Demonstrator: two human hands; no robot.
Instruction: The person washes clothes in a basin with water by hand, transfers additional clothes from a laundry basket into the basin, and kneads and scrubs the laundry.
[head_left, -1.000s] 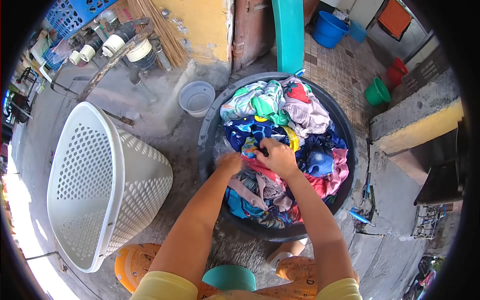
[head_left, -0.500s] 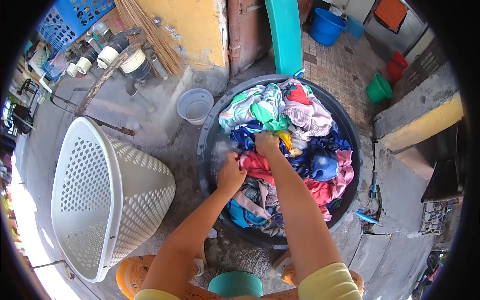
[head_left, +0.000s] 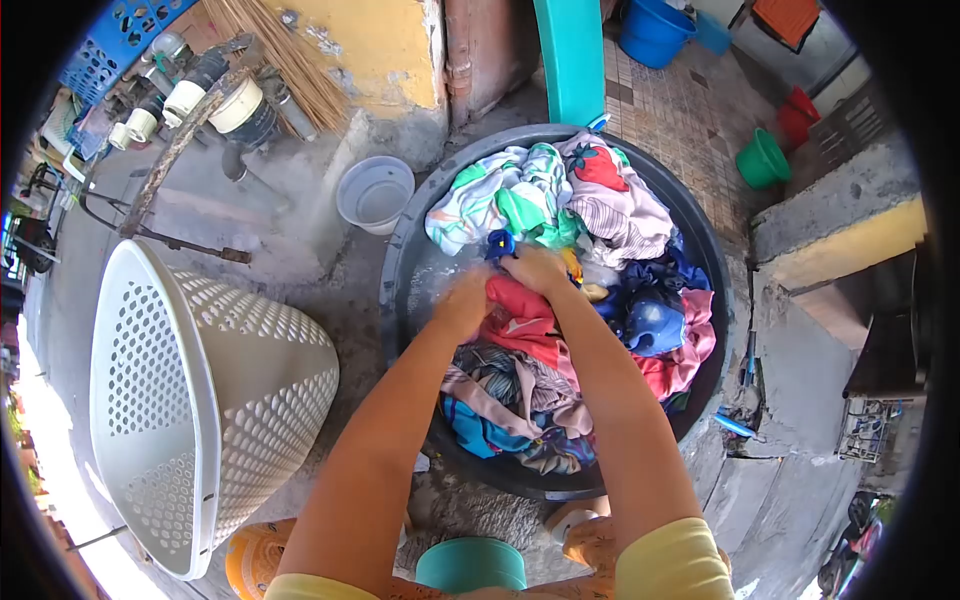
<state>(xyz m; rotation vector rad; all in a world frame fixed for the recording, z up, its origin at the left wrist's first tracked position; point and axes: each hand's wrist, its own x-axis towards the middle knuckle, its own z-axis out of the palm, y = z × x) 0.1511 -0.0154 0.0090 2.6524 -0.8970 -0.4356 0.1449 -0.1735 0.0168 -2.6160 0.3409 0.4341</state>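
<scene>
A large dark round tub (head_left: 392, 300) holds wet clothes, with water showing at its left side. My right hand (head_left: 537, 270) is closed, with a bunch of dark blue cloth (head_left: 501, 243) sticking out above its fingers. Close beside it is my left hand (head_left: 465, 303), curled at the edge of a red garment (head_left: 525, 318) and smeared by motion; what lies in its fingers is hidden. White-and-green cloth (head_left: 500, 195) and a pale pink striped garment (head_left: 625, 215) are heaped beyond my hands. Blue and pink clothes (head_left: 655, 325) lie to the right.
A white perforated laundry basket (head_left: 265, 370) lies on its side at the left. A small grey basin (head_left: 375, 195) stands by the tub's upper left. Below is a teal bucket (head_left: 470, 565), between my feet. A turquoise plank-like piece (head_left: 572, 65) rises behind the tub.
My left hand has moved up and right toward my right hand. The red garment is bunched higher between my arms. The camera view has shifted slightly.
</scene>
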